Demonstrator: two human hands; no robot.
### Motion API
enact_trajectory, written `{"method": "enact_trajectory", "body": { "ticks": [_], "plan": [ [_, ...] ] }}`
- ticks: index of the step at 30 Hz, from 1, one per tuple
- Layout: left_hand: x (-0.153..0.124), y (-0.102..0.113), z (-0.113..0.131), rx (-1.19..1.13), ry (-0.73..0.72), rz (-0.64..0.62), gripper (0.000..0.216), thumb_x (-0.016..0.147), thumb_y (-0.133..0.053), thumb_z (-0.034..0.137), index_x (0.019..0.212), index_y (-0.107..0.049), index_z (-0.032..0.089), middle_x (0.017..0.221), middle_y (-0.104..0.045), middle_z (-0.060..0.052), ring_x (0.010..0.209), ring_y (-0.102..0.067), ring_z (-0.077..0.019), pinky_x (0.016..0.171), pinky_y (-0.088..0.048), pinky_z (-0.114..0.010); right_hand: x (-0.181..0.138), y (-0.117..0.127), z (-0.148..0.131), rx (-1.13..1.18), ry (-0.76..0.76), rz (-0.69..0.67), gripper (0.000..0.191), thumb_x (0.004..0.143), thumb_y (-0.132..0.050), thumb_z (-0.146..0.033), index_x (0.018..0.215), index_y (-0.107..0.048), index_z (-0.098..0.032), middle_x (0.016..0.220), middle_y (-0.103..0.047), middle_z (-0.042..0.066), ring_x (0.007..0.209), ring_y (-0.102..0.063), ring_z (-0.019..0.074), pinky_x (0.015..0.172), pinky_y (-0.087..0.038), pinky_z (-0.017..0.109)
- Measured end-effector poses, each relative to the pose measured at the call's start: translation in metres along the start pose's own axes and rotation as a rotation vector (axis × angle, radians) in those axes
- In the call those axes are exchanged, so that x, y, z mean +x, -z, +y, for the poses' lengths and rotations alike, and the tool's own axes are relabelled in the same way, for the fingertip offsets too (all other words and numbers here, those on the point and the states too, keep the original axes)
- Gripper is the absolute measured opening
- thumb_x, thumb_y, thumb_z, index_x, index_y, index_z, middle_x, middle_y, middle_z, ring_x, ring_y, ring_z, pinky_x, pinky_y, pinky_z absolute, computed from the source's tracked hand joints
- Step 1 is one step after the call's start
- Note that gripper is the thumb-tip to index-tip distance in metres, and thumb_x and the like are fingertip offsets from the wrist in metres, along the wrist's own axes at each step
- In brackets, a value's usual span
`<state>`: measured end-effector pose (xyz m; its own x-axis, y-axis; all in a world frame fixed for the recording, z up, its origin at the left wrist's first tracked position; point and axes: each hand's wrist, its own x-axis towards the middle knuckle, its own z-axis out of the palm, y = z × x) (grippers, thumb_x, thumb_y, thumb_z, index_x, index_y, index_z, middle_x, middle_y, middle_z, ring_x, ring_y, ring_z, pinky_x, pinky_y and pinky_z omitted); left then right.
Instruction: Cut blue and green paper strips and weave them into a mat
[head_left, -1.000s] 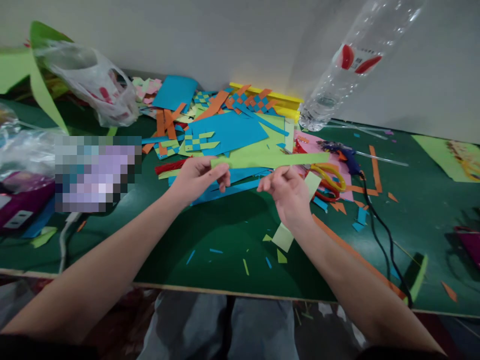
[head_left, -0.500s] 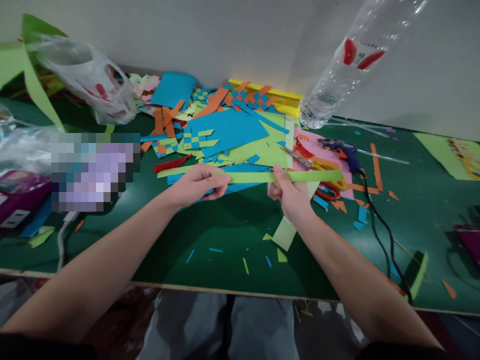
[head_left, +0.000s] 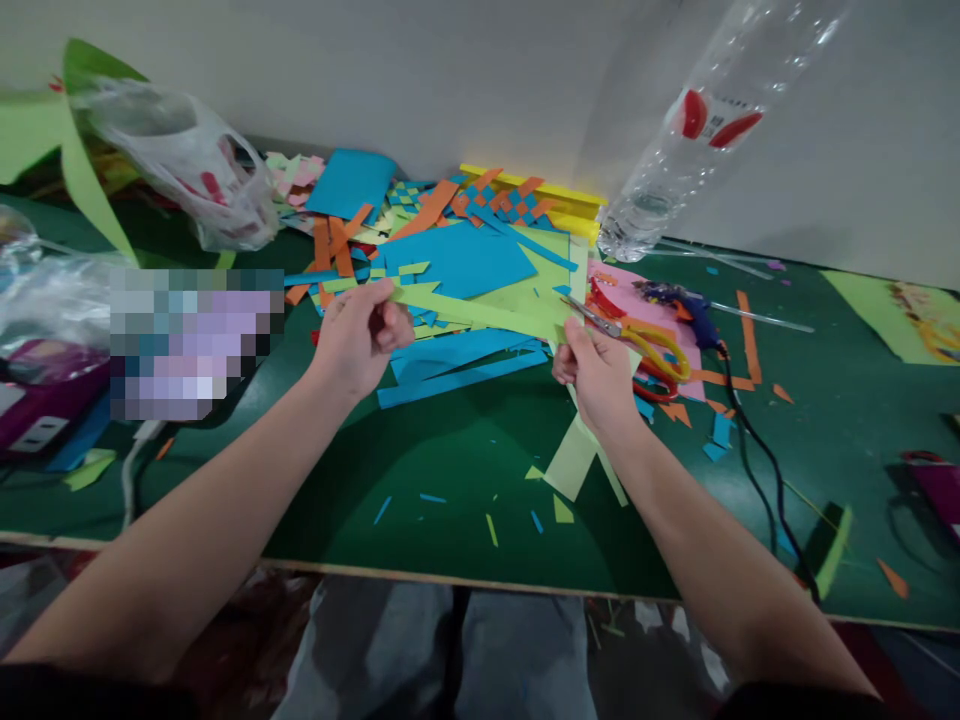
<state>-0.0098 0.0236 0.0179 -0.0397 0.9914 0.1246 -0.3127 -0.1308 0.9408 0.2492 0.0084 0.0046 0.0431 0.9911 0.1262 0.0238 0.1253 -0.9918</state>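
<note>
A light green paper strip (head_left: 480,312) stretches between my two hands above the pile of paper. My left hand (head_left: 356,335) is closed, pinching the strip's left end between thumb and forefinger. The other end sits in the closed fingers of my right hand (head_left: 596,370). Below the strip, blue paper strips (head_left: 461,380) rest on the table. Behind it lie a blue sheet (head_left: 457,255) and a partly hidden light green sheet. Just beyond my right hand are scissors (head_left: 652,345) with yellow-orange handles.
A blue glue gun (head_left: 697,315) with a black cord lies at the right. A clear plastic bottle (head_left: 675,150) stands at the back. To the left are a phone-like pixelated object (head_left: 202,345) with a white cable and a plastic bag (head_left: 202,180). Paper scraps litter the green table (head_left: 420,460).
My left hand has moved up and left, and my right hand slightly right. The strip now slants down to the right, and no long end sticks out past my right hand.
</note>
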Motion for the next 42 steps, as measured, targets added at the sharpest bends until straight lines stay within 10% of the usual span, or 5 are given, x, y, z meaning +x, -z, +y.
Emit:
{"method": "enact_trajectory", "body": {
  "ticks": [5, 13, 23, 42],
  "plan": [
    [0.009, 0.006, -0.011, 0.199, -0.244, 0.469, 0.012, 0.089, -0.058, 0.029, 0.085, -0.050, 0.020, 0.074, -0.054, 0.001, 0.065, -0.052, -0.0106, 0.062, -0.041, -0.026, -0.009, -0.002, -0.007, -0.394, 0.066, -0.025, 0.053, 0.084, -0.060, -0.061, 0.053, -0.052, -0.019, 0.044, -0.037, -0.006, 0.042, -0.031, 0.0073, 0.045, -0.024, 0.026],
    [-0.022, -0.016, -0.001, 1.127, -0.981, -0.055, 0.011, 0.088, -0.053, 0.026, 0.098, -0.056, 0.022, 0.091, -0.065, -0.005, 0.088, -0.060, -0.0228, 0.087, -0.039, -0.041, -0.019, -0.009, -0.015, -0.669, 0.076, -0.385, 0.060, 0.096, -0.037, -0.061, 0.057, -0.055, -0.019, 0.045, -0.042, -0.004, 0.045, -0.041, 0.0100, 0.052, -0.029, 0.027],
    [-0.034, -0.028, -0.013, 1.440, -0.798, -0.788, 0.035, 0.097, -0.050, 0.038, 0.123, -0.057, 0.016, 0.121, -0.068, -0.012, 0.114, -0.060, -0.0275, 0.103, -0.034, -0.045, -0.029, -0.019, -0.006, -1.287, 0.272, -0.328, 0.052, 0.096, -0.039, -0.053, 0.056, -0.048, -0.021, 0.048, -0.044, -0.001, 0.043, -0.033, 0.0118, 0.050, -0.014, 0.029],
    [-0.026, -0.015, -0.010, 1.448, -0.636, -0.870, 0.029, 0.099, -0.046, 0.029, 0.117, -0.065, 0.018, 0.122, -0.065, -0.010, 0.118, -0.056, -0.0257, 0.099, -0.037, -0.041, 0.003, 0.055, -0.050, -1.185, 0.467, 0.345, 0.024, 0.092, -0.046, -0.036, 0.083, -0.062, -0.022, 0.069, -0.064, 0.005, 0.062, -0.057, 0.0177, 0.060, -0.039, 0.031]
  ]
}}
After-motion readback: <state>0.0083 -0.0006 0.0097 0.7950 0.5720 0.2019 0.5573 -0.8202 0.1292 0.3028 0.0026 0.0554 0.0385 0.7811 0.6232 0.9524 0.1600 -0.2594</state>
